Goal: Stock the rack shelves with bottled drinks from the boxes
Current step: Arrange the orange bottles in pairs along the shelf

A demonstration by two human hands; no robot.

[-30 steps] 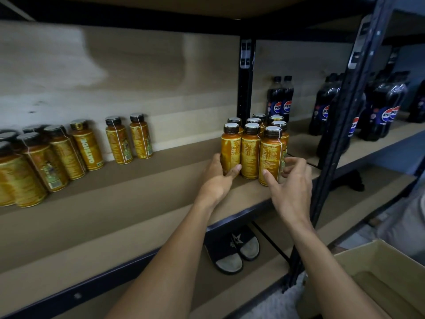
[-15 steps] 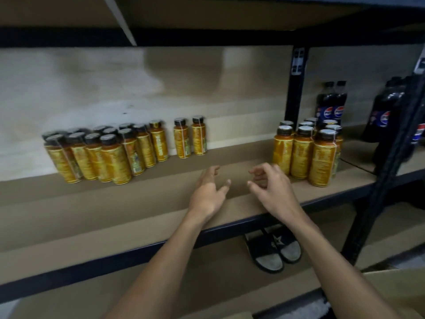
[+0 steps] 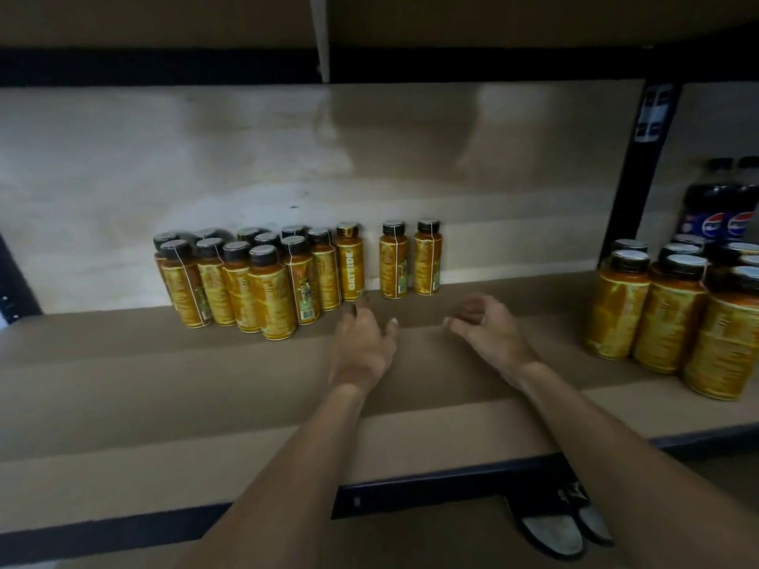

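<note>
Moved left hand (image 3: 361, 347) and right hand (image 3: 488, 334), both slack and empty, off the right bottle cluster (image 3: 665, 318) toward the two back bottles (image 3: 393, 264). Found bottle group (image 3: 254, 281) left, cola bottles (image 3: 714, 215) right, sandals (image 3: 550, 535) below shelf (image 3: 164, 404).

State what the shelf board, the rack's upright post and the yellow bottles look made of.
Shelf board: likely matte brown fibreboard; flat, grainless surface.
Upright post: probably black painted metal; thin, hard-edged.
Yellow bottles: seemingly plastic, with glossy printed wrap labels that catch light and dark caps.
</note>
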